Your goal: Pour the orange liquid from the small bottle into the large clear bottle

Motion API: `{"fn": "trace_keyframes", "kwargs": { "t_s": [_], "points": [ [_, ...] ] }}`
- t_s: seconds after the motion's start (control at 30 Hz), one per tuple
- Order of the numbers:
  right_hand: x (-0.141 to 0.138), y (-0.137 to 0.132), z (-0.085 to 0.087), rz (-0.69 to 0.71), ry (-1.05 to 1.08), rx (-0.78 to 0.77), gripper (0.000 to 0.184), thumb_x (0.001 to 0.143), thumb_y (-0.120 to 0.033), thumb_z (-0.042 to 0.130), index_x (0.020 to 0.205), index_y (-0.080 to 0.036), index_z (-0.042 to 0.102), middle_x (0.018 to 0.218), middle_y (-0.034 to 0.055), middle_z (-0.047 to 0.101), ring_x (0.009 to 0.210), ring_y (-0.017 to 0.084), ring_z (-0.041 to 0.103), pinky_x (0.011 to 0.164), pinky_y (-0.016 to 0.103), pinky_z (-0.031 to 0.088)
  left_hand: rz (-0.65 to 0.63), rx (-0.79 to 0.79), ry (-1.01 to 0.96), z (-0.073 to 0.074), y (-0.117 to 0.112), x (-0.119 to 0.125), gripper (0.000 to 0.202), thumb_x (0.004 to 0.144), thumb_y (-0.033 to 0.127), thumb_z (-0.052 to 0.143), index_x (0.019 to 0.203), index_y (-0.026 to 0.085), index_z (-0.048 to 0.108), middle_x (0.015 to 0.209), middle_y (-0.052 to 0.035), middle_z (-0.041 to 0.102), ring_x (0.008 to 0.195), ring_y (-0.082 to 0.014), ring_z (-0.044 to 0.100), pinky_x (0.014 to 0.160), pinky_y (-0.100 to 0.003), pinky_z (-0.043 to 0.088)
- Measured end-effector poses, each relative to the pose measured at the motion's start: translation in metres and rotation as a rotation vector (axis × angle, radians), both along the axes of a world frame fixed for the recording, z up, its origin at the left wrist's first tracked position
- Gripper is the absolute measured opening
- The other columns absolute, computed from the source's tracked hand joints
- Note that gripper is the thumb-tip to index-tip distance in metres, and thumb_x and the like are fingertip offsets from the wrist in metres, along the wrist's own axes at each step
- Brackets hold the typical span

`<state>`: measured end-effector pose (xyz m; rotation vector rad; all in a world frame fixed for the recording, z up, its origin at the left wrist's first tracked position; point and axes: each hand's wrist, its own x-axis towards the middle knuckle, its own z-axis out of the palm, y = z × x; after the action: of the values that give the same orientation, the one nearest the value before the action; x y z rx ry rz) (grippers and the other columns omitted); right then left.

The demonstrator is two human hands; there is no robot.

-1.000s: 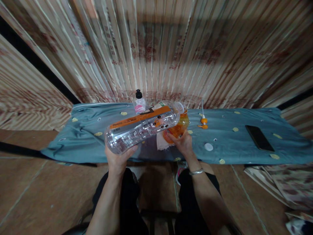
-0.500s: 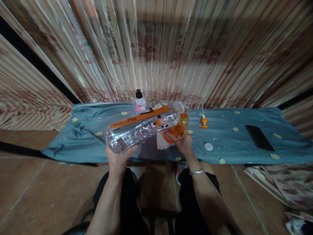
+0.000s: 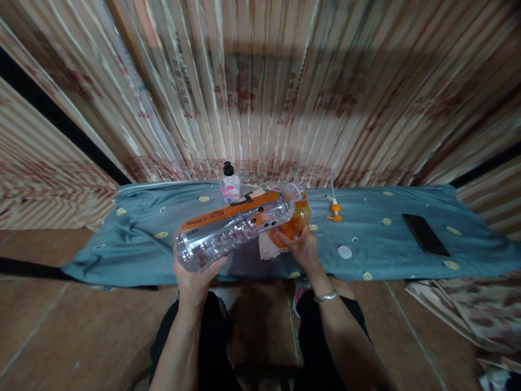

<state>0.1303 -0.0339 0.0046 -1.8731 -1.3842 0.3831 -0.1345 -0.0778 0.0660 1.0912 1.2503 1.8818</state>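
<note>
My left hand (image 3: 196, 279) is closed round the base of a large clear plastic bottle (image 3: 234, 228) with an orange label. The bottle lies tilted, its open mouth at the right, right at the neck of an orange bottle (image 3: 300, 215). My right hand (image 3: 303, 247) grips that orange bottle, which leans slightly and has its top off. Whether liquid passes between the two mouths I cannot tell. Under the orange bottle, partly hidden, is a white cloth (image 3: 268, 248). An orange pump head (image 3: 334, 210) with its tube lies to the right, and nearer me is a white round cap (image 3: 344, 252).
A clear bottle with a black cap (image 3: 230, 184) stands behind the large bottle. A black phone (image 3: 425, 234) lies at the right on the blue patterned tablecloth (image 3: 134, 239). Pleated curtains (image 3: 260, 108) hang close behind the table, and dark poles stand at both sides.
The camera view has tipped slightly upward, so the table sits lower in the picture. Both hands keep their hold, and the bottles stay mouth to mouth with little visible change.
</note>
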Motion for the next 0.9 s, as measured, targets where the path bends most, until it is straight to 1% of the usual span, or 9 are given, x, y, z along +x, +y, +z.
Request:
{"fn": "trace_keyframes", "kwargs": {
  "t_s": [0.1,0.2,0.33,0.43,0.53,0.6,0.73,0.83,0.9],
  "points": [
    [-0.001,-0.001,0.000,-0.005,0.024,0.011,0.072,0.073,-0.070,0.078,0.118,-0.017,0.062,0.103,0.0179,0.080,0.096,0.036,0.079,0.082,0.048,0.064,-0.001,-0.025,0.010,-0.003,-0.001,-0.003,0.111,0.039,0.047,0.106,0.138,0.024,0.062,0.131,-0.0116,0.072,0.113,-0.0290,0.074,0.092,-0.033,0.063],
    [-0.003,-0.001,0.001,0.000,0.045,0.037,0.077,0.073,-0.077,0.075,0.120,-0.017,0.062,0.105,0.0174,0.081,0.096,0.035,0.079,0.082,0.048,0.064,0.032,-0.018,0.008,-0.008,-0.001,-0.006,0.117,0.040,0.048,0.106,0.143,0.026,0.058,0.140,-0.0126,0.067,0.125,-0.0314,0.070,0.093,-0.033,0.063],
    [-0.005,-0.004,0.003,-0.002,0.074,0.064,0.076,0.075,-0.073,0.076,0.122,-0.015,0.064,0.103,0.0205,0.081,0.094,0.037,0.080,0.079,0.048,0.065,0.029,-0.030,0.003,-0.014,0.000,-0.009,0.127,0.035,0.048,0.106,0.148,0.027,0.053,0.143,-0.0134,0.065,0.127,-0.0324,0.067,0.099,-0.037,0.062],
    [-0.006,-0.005,0.003,0.003,0.098,0.089,0.074,0.077,-0.072,0.074,0.123,-0.015,0.066,0.102,0.0222,0.081,0.093,0.038,0.080,0.077,0.049,0.065,0.044,-0.026,-0.004,-0.016,0.000,-0.010,0.124,0.035,0.047,0.106,0.147,0.029,0.054,0.142,-0.0122,0.064,0.132,-0.0336,0.064,0.097,-0.038,0.062],
    [-0.006,-0.005,0.003,0.001,0.091,0.094,0.076,0.076,-0.075,0.072,0.122,-0.015,0.067,0.102,0.0224,0.082,0.093,0.040,0.080,0.076,0.050,0.065,0.051,-0.026,-0.016,-0.018,0.000,-0.012,0.124,0.033,0.046,0.106,0.145,0.030,0.055,0.138,-0.0099,0.066,0.129,-0.0315,0.065,0.096,-0.035,0.062],
    [-0.006,-0.005,0.002,-0.004,0.084,0.098,0.077,0.075,-0.075,0.073,0.122,-0.015,0.067,0.103,0.0223,0.082,0.095,0.041,0.081,0.078,0.051,0.066,0.041,-0.023,-0.002,-0.020,0.000,-0.014,0.123,0.035,0.045,0.106,0.146,0.030,0.055,0.138,-0.0096,0.066,0.126,-0.0305,0.066,0.097,-0.036,0.062],
    [-0.005,-0.004,-0.001,-0.001,0.083,0.103,0.072,0.075,-0.070,0.076,0.122,-0.017,0.067,0.105,0.0214,0.082,0.096,0.041,0.081,0.079,0.052,0.066,0.031,-0.016,0.043,-0.022,0.000,-0.017,0.118,0.038,0.048,0.106,0.144,0.030,0.056,0.138,-0.0103,0.066,0.125,-0.0323,0.067,0.104,-0.043,0.061],
    [-0.005,-0.004,-0.003,-0.011,0.086,0.099,0.071,0.074,-0.068,0.077,0.121,-0.017,0.067,0.103,0.0204,0.082,0.092,0.040,0.081,0.077,0.051,0.067,0.039,-0.020,0.051,-0.020,-0.001,-0.016,0.115,0.039,0.052,0.105,0.142,0.030,0.058,0.137,-0.0108,0.067,0.125,-0.0348,0.068,0.108,-0.052,0.059],
    [-0.005,-0.003,-0.003,-0.023,0.090,0.097,0.070,0.073,-0.067,0.079,0.121,-0.018,0.067,0.103,0.0197,0.082,0.092,0.039,0.081,0.077,0.050,0.067,0.036,-0.016,0.063,-0.017,-0.001,-0.015,0.111,0.040,0.053,0.104,0.140,0.030,0.060,0.135,-0.0108,0.067,0.124,-0.0349,0.068,0.109,-0.054,0.058]
  ]
}}
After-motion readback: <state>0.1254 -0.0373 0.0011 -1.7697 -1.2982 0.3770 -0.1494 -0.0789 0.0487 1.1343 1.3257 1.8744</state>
